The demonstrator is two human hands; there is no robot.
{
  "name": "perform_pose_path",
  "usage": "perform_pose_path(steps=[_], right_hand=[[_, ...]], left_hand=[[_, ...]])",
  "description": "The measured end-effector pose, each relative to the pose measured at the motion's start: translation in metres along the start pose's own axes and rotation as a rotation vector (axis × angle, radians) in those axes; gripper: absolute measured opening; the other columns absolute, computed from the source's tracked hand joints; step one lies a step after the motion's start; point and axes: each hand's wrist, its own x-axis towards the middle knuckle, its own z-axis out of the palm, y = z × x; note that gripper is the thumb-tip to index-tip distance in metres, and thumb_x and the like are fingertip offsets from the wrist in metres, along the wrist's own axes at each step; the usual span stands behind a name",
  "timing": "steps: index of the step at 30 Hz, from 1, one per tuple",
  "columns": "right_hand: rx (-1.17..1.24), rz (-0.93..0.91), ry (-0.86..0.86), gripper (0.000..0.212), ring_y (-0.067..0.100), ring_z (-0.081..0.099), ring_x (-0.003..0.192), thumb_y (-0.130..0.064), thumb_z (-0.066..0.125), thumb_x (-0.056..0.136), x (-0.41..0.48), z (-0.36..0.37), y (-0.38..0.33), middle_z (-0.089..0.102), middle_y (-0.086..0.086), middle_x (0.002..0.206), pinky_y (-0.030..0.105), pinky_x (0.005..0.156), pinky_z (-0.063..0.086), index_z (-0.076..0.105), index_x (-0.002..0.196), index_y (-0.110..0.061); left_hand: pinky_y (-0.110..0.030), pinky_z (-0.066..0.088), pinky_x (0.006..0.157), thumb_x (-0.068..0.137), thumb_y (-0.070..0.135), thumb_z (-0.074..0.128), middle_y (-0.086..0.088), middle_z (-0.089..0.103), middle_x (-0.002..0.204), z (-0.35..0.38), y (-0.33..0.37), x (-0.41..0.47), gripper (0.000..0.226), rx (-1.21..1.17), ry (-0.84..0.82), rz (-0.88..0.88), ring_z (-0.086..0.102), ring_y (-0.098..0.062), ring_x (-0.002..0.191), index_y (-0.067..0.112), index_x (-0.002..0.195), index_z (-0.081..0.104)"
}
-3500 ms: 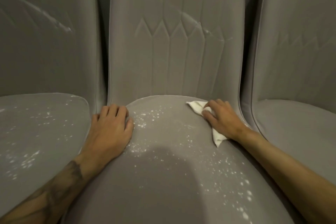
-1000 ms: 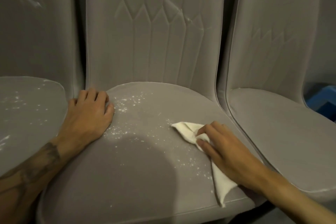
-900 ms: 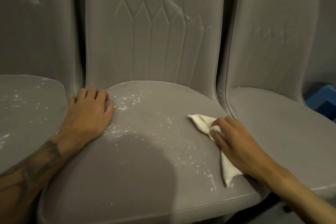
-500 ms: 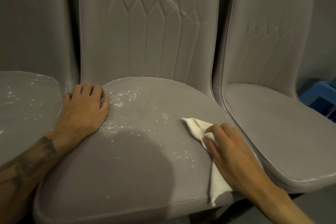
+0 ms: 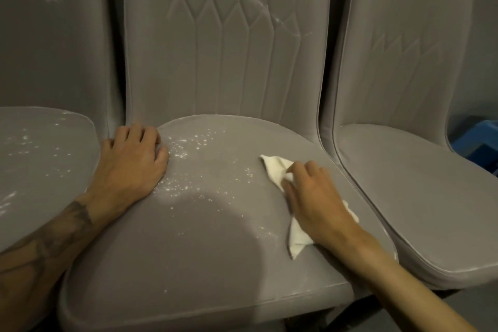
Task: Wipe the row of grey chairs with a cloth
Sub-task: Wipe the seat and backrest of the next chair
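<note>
Grey middle seat (image 5: 215, 250) is lying speckled under dim light | right grip (image 5: 316, 203) is clamping fingers over white cloth (image 5: 275, 172), pressing it down at seat's 3 o'clock to drag powder | left grip (image 5: 132, 162) is resting slack, holding nothing, at 10 o'clock, probably bracing | white specks (image 5: 183, 148) are clustering around 11 | left seat (image 5: 40, 170) is showing specks too

Grey on the middle chair (image 5: 215, 237), speckled white toward the seat's back left edge. Zigzag-topped stitch lines up its backrest (image 5: 229, 48). Same white flecks over the grey left chair (image 5: 40, 156). Even grey across the right chair (image 5: 417, 197) seat. White cloth (image 5: 275, 170). Blue crate (image 5: 477, 143), far right.
</note>
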Motion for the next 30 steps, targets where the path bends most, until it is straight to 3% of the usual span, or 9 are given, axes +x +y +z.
perform_pose_path(steps=[4, 6, 10, 14, 17, 19, 22, 28, 30], right_hand=[[0.158, -0.289, -0.026, 0.021, 0.016, 0.036, 0.090, -0.039, 0.037, 0.104, -0.008, 0.016, -0.034, 0.044, -0.004, 0.105, 0.030, 0.078, 0.031, 0.049, 0.111, -0.023], [0.138, -0.263, -0.015, 0.022, 0.020, 0.040, 0.091, -0.038, 0.039, 0.104, 0.006, 0.015, -0.017, 0.047, 0.000, 0.105, 0.032, 0.079, 0.031, 0.051, 0.111, -0.020], [-0.051, 0.002, -0.045, 0.027, 0.029, 0.045, 0.097, -0.031, 0.037, 0.106, 0.050, 0.016, 0.005, 0.051, 0.011, 0.114, 0.038, 0.087, 0.034, 0.050, 0.115, -0.009], [0.102, -0.217, -0.003, 0.024, 0.022, 0.040, 0.089, -0.035, 0.040, 0.105, 0.039, 0.030, -0.015, 0.048, 0.004, 0.105, 0.036, 0.081, 0.033, 0.050, 0.108, -0.014], [0.129, -0.325, -0.041, 0.027, 0.021, 0.041, 0.090, -0.040, 0.039, 0.103, 0.037, 0.024, 0.002, 0.048, 0.002, 0.104, 0.034, 0.080, 0.034, 0.051, 0.108, -0.017], [0.057, -0.184, -0.054, 0.027, 0.030, 0.046, 0.096, -0.034, 0.042, 0.104, 0.059, 0.024, 0.021, 0.052, 0.011, 0.110, 0.040, 0.086, 0.036, 0.053, 0.110, -0.010], [-0.054, 0.033, -0.048, 0.029, 0.033, 0.047, 0.104, -0.030, 0.041, 0.105, 0.089, 0.027, 0.023, 0.053, 0.016, 0.117, 0.037, 0.089, 0.034, 0.051, 0.114, -0.005], [0.214, -0.412, -0.086, 0.027, 0.023, 0.045, 0.095, -0.040, 0.042, 0.101, 0.058, 0.036, -0.003, 0.049, 0.002, 0.105, 0.033, 0.085, 0.035, 0.053, 0.111, -0.017], [0.159, -0.348, -0.086, 0.027, 0.029, 0.049, 0.101, -0.035, 0.045, 0.102, 0.074, 0.034, 0.016, 0.052, 0.007, 0.110, 0.039, 0.091, 0.038, 0.055, 0.113, -0.013]], left_hand=[[-0.047, 0.037, 0.085, 0.104, 0.036, 0.047, -0.004, 0.052, 0.109, 0.003, -0.002, 0.000, 0.015, -0.010, 0.025, 0.021, 0.042, -0.024, 0.101, 0.022, 0.106, 0.052], [-0.048, 0.039, 0.085, 0.104, 0.037, 0.047, -0.005, 0.054, 0.110, 0.004, -0.003, 0.001, 0.016, 0.004, 0.024, 0.017, 0.043, -0.025, 0.101, 0.022, 0.106, 0.053], [-0.049, 0.039, 0.087, 0.104, 0.036, 0.046, -0.005, 0.054, 0.110, 0.004, -0.002, 0.000, 0.017, 0.005, 0.027, 0.009, 0.042, -0.024, 0.101, 0.021, 0.106, 0.053], [-0.044, 0.033, 0.084, 0.104, 0.036, 0.046, -0.003, 0.052, 0.109, 0.004, -0.003, 0.001, 0.014, -0.018, 0.039, 0.028, 0.033, -0.016, 0.096, 0.023, 0.106, 0.052], [-0.045, 0.036, 0.084, 0.104, 0.035, 0.048, -0.004, 0.054, 0.110, 0.004, -0.003, 0.000, 0.015, -0.001, 0.037, 0.024, 0.040, -0.022, 0.099, 0.022, 0.106, 0.053], [-0.045, 0.037, 0.085, 0.103, 0.035, 0.049, -0.006, 0.055, 0.111, 0.004, -0.003, 0.000, 0.016, 0.013, 0.030, 0.026, 0.044, -0.025, 0.102, 0.020, 0.108, 0.054], [-0.042, 0.033, 0.085, 0.104, 0.036, 0.047, -0.004, 0.053, 0.111, 0.003, -0.002, 0.000, 0.017, 0.010, 0.023, 0.021, 0.042, -0.023, 0.101, 0.021, 0.108, 0.054], [-0.041, 0.032, 0.084, 0.104, 0.037, 0.047, -0.002, 0.053, 0.110, 0.007, -0.006, 0.001, 0.015, -0.010, 0.046, 0.039, 0.037, -0.018, 0.098, 0.023, 0.107, 0.052], [-0.040, 0.031, 0.084, 0.104, 0.037, 0.047, -0.002, 0.054, 0.111, 0.008, -0.006, 0.002, 0.015, -0.005, 0.049, 0.037, 0.040, -0.019, 0.099, 0.024, 0.107, 0.053]])
